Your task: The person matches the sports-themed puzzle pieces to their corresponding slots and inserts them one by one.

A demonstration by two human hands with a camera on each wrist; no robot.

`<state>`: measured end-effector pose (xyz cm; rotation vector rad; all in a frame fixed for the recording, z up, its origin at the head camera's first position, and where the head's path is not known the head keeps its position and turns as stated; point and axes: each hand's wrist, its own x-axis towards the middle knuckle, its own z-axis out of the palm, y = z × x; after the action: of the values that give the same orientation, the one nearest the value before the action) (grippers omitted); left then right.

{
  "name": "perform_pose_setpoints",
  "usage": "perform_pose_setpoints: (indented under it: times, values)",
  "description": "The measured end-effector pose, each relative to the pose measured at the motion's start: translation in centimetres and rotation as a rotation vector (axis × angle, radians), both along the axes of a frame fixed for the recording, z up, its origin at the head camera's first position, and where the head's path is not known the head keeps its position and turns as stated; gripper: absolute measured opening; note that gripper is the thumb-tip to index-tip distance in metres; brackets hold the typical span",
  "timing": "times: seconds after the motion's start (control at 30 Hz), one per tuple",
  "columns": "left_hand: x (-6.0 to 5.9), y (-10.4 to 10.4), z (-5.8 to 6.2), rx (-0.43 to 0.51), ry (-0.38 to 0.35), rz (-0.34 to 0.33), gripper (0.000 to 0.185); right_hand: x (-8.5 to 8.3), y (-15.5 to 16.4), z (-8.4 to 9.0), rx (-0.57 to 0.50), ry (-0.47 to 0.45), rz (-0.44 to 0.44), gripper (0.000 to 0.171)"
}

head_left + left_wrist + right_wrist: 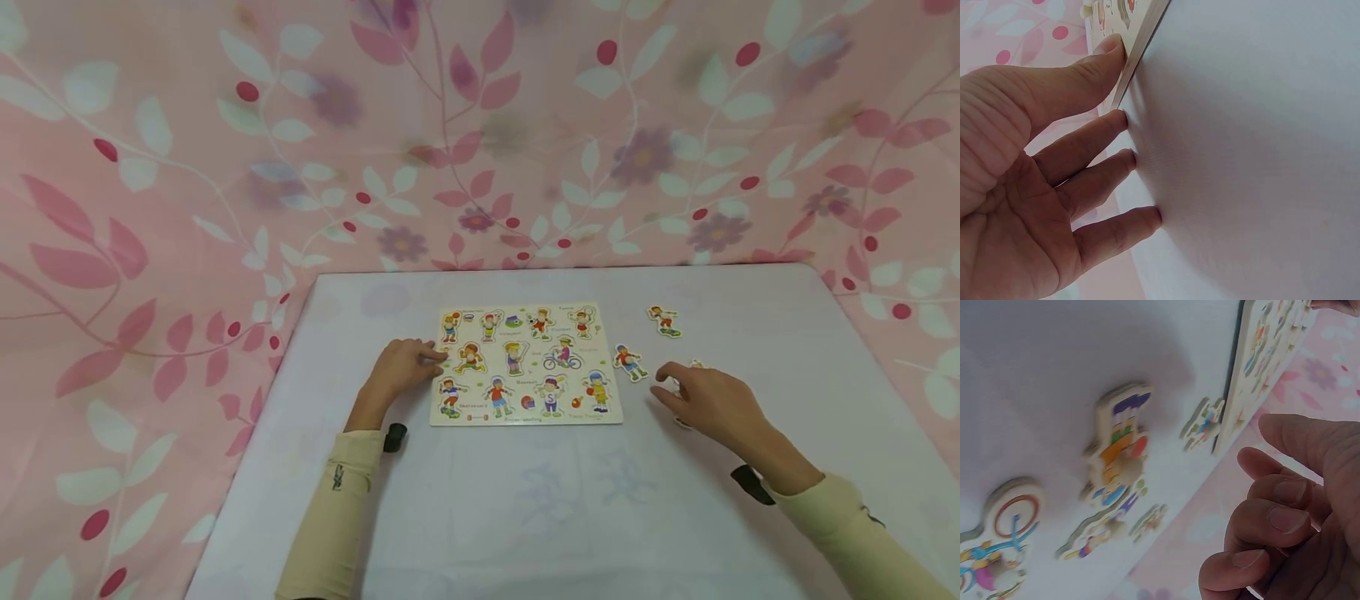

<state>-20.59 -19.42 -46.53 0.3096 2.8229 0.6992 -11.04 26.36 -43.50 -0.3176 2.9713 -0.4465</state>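
A wooden peg puzzle board (525,364) with cartoon sports figures lies flat on the white table (525,500). My left hand (403,365) rests at the board's left edge. In the left wrist view its fingers (1094,140) are straight, tips on the table, and the thumb presses the board's edge (1141,47). My right hand (705,400) hovers right of the board over loose pieces, its fingers (1272,515) loosely curled and holding nothing. Below it lie a knobbed figure piece (1119,450) and a bicycle piece (1004,540).
Two more loose figure pieces lie right of the board, one close by (629,362) and one farther back (664,321). A pink leaf-patterned cloth (480,133) hangs behind and beside the table. Both forearms wear cream sleeves.
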Motion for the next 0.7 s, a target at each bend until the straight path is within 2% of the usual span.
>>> perform_pose_setpoints:
  times: [0.7]
  values:
    - [-0.2,-0.1,-0.4,-0.014,0.012,-0.013,0.031,3.2,7.2,-0.7,0.019,-0.063,-0.110,0.035]
